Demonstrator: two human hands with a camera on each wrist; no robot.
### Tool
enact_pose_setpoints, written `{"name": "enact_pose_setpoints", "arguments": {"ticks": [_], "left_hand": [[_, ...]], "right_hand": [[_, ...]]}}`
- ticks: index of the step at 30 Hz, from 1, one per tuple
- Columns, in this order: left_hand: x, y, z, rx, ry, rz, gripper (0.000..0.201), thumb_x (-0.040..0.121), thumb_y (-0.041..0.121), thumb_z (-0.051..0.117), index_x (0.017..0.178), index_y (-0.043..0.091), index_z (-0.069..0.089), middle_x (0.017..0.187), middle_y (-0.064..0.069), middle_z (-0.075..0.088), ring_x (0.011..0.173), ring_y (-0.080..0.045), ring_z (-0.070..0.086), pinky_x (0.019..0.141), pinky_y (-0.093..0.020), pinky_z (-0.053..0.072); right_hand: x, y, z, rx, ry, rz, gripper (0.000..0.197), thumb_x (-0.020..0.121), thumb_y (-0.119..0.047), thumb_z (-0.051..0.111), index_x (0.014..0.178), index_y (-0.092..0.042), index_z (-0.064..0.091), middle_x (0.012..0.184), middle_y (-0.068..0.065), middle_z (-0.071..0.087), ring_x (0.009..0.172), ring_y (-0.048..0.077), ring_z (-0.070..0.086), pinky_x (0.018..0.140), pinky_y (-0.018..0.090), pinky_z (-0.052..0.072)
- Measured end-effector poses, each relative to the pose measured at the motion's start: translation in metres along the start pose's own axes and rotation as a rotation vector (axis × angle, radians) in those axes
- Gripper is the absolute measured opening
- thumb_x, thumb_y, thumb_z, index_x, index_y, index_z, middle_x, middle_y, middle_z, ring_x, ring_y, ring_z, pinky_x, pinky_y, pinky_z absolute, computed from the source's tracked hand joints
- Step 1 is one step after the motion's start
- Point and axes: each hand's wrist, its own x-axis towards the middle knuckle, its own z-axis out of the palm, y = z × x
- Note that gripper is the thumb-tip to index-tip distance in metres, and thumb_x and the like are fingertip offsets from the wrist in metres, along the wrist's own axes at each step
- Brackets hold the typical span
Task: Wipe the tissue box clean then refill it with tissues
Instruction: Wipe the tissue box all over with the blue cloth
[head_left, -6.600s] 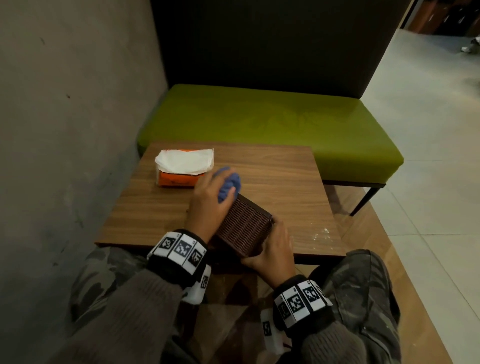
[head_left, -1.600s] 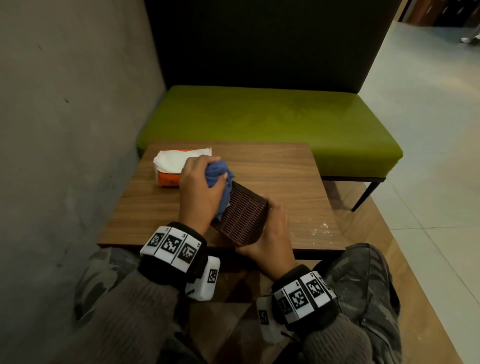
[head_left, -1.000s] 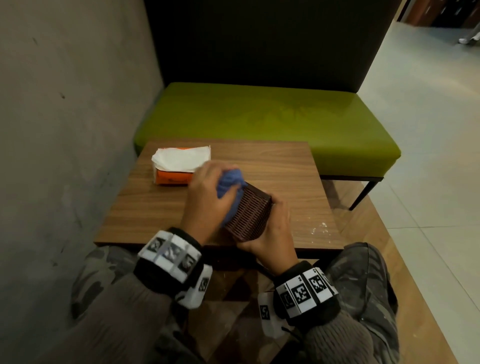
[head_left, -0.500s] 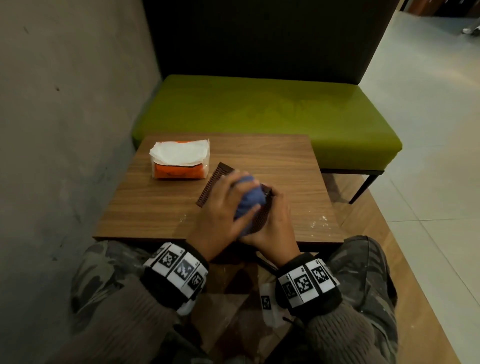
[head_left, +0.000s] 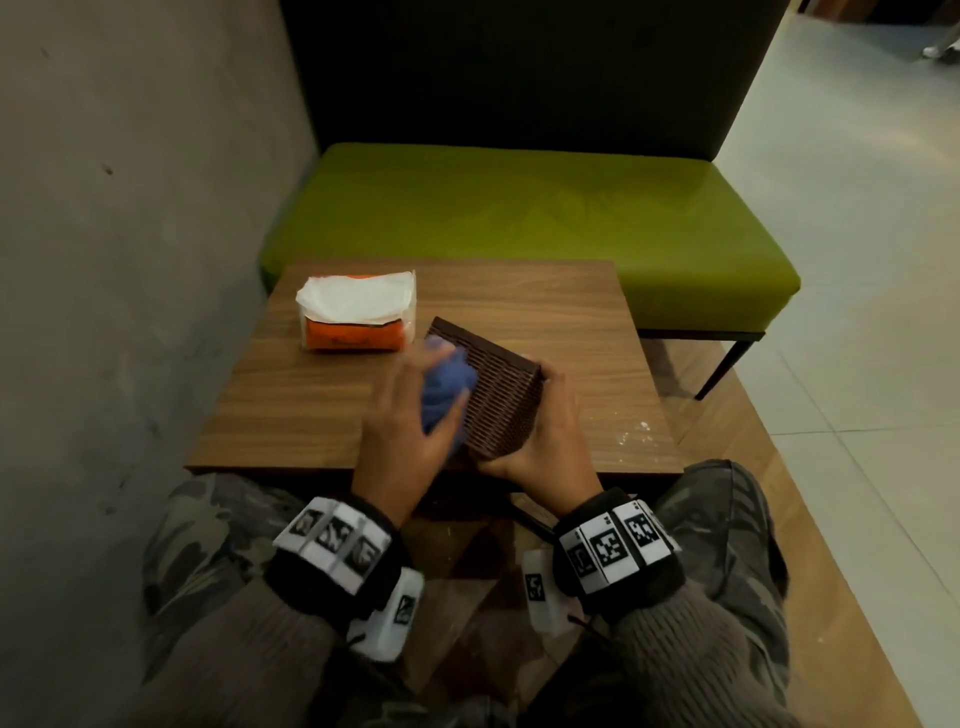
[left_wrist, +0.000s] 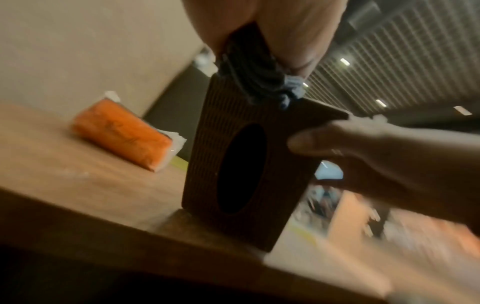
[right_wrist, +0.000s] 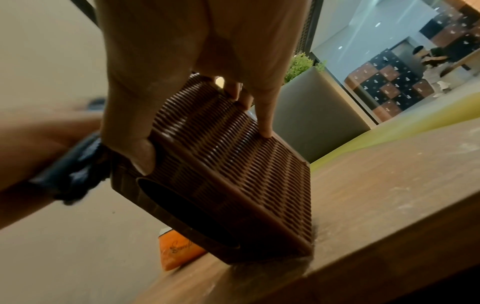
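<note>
Brown woven-pattern rigid tissue box (head_left: 496, 400), frame centre: probably light, stiff; right hand (head_left: 545, 441) clamps its corner edges; left hand (head_left: 402, 431) grips crumpled blue cloth (head_left: 444, 389).

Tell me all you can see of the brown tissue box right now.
The tissue box is dark brown with a woven, ribbed look, probably plastic. It stands tipped on the near edge of the wooden table, its dark oval opening facing the person; nothing shows inside. The right hand grips its right side, thumb by the opening, and the left hand presses a blue cloth to its left side.
</note>
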Motion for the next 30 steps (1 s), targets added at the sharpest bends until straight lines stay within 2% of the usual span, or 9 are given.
{"name": "enact_pose_setpoints", "arguments": {"ticks": [3, 6, 8, 12, 17, 19, 22, 27, 30], "left_hand": [[-0.014, -0.003, -0.007, 0.032, -0.206, 0.185, 0.052, 0.083, 0.021, 0.064, 0.130, 0.023, 0.042, 0.136, -0.004, 0.047, 0.127, -0.017, 0.047, 0.104, -0.034, 0.041], [-0.005, -0.012, -0.009, -0.024, 0.053, -0.066, 0.049, 0.085, 0.020, 0.066, 0.128, 0.020, 0.044, 0.128, 0.004, 0.050, 0.118, -0.006, 0.049, 0.098, -0.023, 0.044], [-0.007, -0.006, -0.006, -0.044, 0.128, -0.106, 0.047, 0.084, 0.017, 0.067, 0.126, 0.020, 0.046, 0.127, 0.003, 0.051, 0.118, -0.006, 0.050, 0.099, -0.021, 0.043], [-0.030, 0.004, 0.002, -0.031, -0.110, 0.062, 0.058, 0.080, 0.011, 0.070, 0.128, 0.028, 0.042, 0.135, 0.004, 0.046, 0.127, -0.012, 0.045, 0.105, -0.023, 0.038], [-0.008, -0.004, -0.005, -0.093, 0.218, -0.275, 0.046, 0.084, 0.029, 0.064, 0.125, 0.029, 0.043, 0.124, 0.007, 0.051, 0.116, -0.008, 0.052, 0.097, -0.031, 0.048], [-0.011, 0.011, 0.001, -0.025, 0.021, -0.115, 0.048, 0.085, 0.029, 0.061, 0.128, 0.034, 0.039, 0.127, 0.005, 0.049, 0.120, -0.009, 0.048, 0.102, -0.029, 0.043], [-0.016, 0.026, 0.018, 0.058, -0.259, 0.306, 0.050, 0.080, 0.015, 0.059, 0.128, 0.021, 0.043, 0.136, -0.008, 0.048, 0.132, -0.018, 0.038, 0.113, -0.027, 0.027], [0.031, 0.021, 0.024, 0.035, -0.239, 0.209, 0.046, 0.083, 0.017, 0.066, 0.126, 0.019, 0.049, 0.136, -0.006, 0.050, 0.131, -0.019, 0.041, 0.111, -0.028, 0.031], [0.053, 0.010, 0.017, 0.023, -0.089, 0.082, 0.040, 0.084, 0.019, 0.066, 0.121, 0.017, 0.051, 0.124, -0.004, 0.055, 0.117, -0.014, 0.050, 0.101, -0.031, 0.042]], "right_hand": [[-0.001, 0.002, -0.003, -0.003, -0.015, -0.012, 0.106, 0.046, -0.021, 0.092, 0.134, -0.008, 0.034, 0.123, -0.002, 0.038, 0.117, 0.013, 0.039, 0.098, 0.013, 0.029], [0.001, -0.001, -0.004, -0.010, -0.026, -0.017, 0.104, 0.045, -0.017, 0.091, 0.133, -0.008, 0.035, 0.121, -0.003, 0.037, 0.114, 0.006, 0.035, 0.094, 0.003, 0.026], [0.002, -0.004, -0.003, -0.004, -0.023, -0.015, 0.103, 0.045, -0.017, 0.091, 0.132, -0.008, 0.036, 0.120, -0.003, 0.037, 0.112, 0.004, 0.034, 0.095, 0.007, 0.028], [0.000, -0.006, -0.003, -0.001, -0.015, -0.010, 0.105, 0.047, -0.024, 0.091, 0.134, -0.009, 0.035, 0.124, -0.002, 0.039, 0.117, 0.012, 0.039, 0.101, 0.025, 0.035], [0.001, -0.005, -0.003, -0.010, -0.020, 0.015, 0.105, 0.046, -0.019, 0.090, 0.133, -0.012, 0.034, 0.123, -0.003, 0.038, 0.117, 0.009, 0.037, 0.097, 0.015, 0.031], [0.000, -0.006, 0.000, -0.016, -0.030, 0.053, 0.103, 0.050, -0.020, 0.090, 0.135, -0.010, 0.033, 0.125, -0.001, 0.040, 0.118, 0.011, 0.039, 0.099, 0.019, 0.034], [-0.002, -0.005, 0.005, 0.006, -0.039, 0.185, 0.085, 0.066, -0.012, 0.082, 0.137, -0.009, 0.035, 0.133, 0.009, 0.047, 0.124, 0.022, 0.047, 0.101, 0.031, 0.043], [0.000, -0.006, -0.005, 0.085, -0.016, 0.126, 0.099, 0.049, -0.039, 0.084, 0.131, -0.030, 0.029, 0.129, 0.004, 0.044, 0.118, 0.020, 0.050, 0.097, 0.040, 0.048], [0.001, -0.007, -0.006, 0.042, -0.003, 0.100, 0.104, 0.043, -0.044, 0.078, 0.131, -0.025, 0.028, 0.127, 0.005, 0.044, 0.118, 0.021, 0.047, 0.101, 0.042, 0.044]]}}
